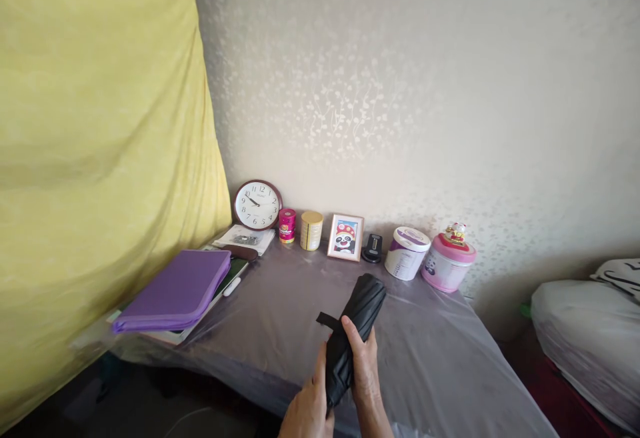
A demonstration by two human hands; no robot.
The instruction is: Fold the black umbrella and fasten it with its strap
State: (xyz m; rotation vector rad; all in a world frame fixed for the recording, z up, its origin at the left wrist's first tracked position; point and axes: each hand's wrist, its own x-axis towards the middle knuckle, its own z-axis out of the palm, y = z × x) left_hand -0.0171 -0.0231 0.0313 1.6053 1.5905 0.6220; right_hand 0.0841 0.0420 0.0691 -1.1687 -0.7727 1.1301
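Note:
A folded black umbrella (361, 311) is held at a slant above the front part of the table, its upper end pointing away and to the right. My right hand (364, 361) wraps round its middle from the right, with the thumb lying across the fabric. Lower down, my left hand (311, 398) grips it from the left side, and part of those fingers is hidden behind the umbrella. A short black strap (327, 321) sticks out loose to the left of the roll.
On the table (425, 338) a purple folder (175, 288) lies left. Along the wall stand a clock (258, 205), a pink tin (287, 227), a yellow tin (311, 231), a panda picture frame (345, 238), a black stand (373, 249), a white tub (407, 255) and a pink tub (447, 265).

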